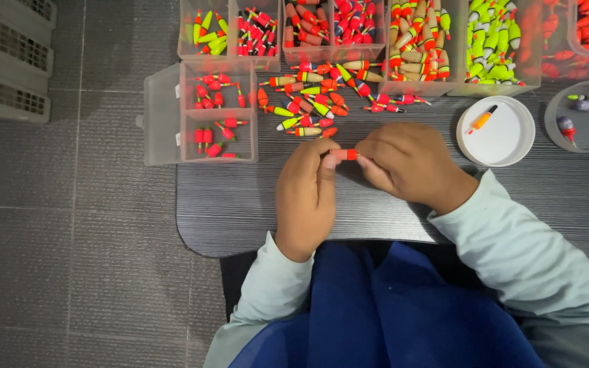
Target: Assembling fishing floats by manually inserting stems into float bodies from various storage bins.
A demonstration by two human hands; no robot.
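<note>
Both hands meet over the dark grey table (226, 204), pinching a small red fishing float (344, 155) between them. My left hand (306, 197) grips its left end with thumb and fingertips. My right hand (407, 163) closes on its right end. Just beyond the hands lies a loose pile of several red, yellow and green floats (315, 102). A clear compartment box (199, 112) with small red floats sits to the left of the pile.
Clear bins of sorted floats (349, 27) line the table's far edge. A white round lid (495, 131) holds one orange float; a grey round tray (584, 116) holds a few more. A grey crate (11, 58) stands on the tiled floor at left.
</note>
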